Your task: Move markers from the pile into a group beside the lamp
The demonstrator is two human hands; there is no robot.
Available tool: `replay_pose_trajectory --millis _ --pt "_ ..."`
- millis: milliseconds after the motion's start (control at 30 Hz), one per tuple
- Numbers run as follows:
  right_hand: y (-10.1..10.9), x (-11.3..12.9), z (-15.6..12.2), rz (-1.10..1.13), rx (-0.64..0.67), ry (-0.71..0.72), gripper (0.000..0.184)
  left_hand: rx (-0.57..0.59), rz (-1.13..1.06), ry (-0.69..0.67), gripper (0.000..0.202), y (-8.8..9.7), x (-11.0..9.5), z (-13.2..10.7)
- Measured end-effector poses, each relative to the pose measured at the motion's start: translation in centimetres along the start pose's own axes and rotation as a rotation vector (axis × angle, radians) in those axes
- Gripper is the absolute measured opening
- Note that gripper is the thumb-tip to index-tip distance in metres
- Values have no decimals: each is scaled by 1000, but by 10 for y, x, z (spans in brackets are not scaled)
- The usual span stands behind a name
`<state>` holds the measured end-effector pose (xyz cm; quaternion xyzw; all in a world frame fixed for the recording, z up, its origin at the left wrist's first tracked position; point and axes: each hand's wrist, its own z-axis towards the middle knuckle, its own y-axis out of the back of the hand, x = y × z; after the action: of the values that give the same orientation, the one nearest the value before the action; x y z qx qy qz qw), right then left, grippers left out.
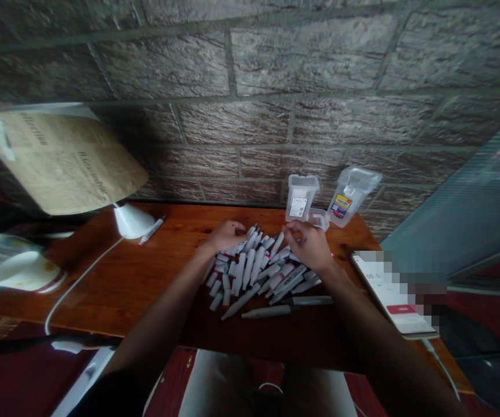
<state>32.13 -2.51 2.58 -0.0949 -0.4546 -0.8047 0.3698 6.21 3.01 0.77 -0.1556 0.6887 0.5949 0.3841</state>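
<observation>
Markers and hands on a wooden desk [102, 289], left to right. A single marker [151, 231] lies beside the base of the lamp [133, 221], well apart from the rest. The left hand [228, 236] rests at the upper left edge of the marker pile [256, 266], fingers loosely curled; whether they grip a marker cannot be told. The pile occupies the middle of the desk, between the forearms, its pale barrels overlapping at many angles. Each marker is probably light, stiff and not easily broken; the smooth barrels would likely slip and roll, so a thumb-and-finger pinch at mid-barrel should suit better than one on a cap, which might pull off. The right hand [308, 243] is at the pile's upper right, thumb and forefinger nearly together; any hold is unclear. Beyond it stand a left clear container [302, 194] and a right clear container [356, 180], presumably light, thin-walled plastic, best held by the sides.
</observation>
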Motion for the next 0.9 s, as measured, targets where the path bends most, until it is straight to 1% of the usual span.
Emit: replay_pose_trajectory --millis 200,433,500,567,633,733,800,900 --pt "0 -1 0 -11 13 -11 19 -28 41 35 25 -2 -1 1" --pt "-1 -4 -2 -17 -7 -1 24 -90 90 105 25 1 -11 -2" --pt "-1 -4 -2 -21 -22 5 25 -115 66 83 25 4 -12 -3" --pt "-1 -4 -1 -19 -31 15 24 -144 -5 46 25 8 -11 -3" --pt "-1 -4 -1 -13 -38 26 23 -174 -92 29 27 14 -9 -3" --pt "0 -4 -1 -18 -46 31 23 -205 -177 45 29 24 -3 -4" --pt "0 -5 0 -31 -48 30 23 -217 -183 58 30 32 5 -6" --pt "1 -5 0 -43 -51 26 23 -258 -131 96 31 47 22 -11"
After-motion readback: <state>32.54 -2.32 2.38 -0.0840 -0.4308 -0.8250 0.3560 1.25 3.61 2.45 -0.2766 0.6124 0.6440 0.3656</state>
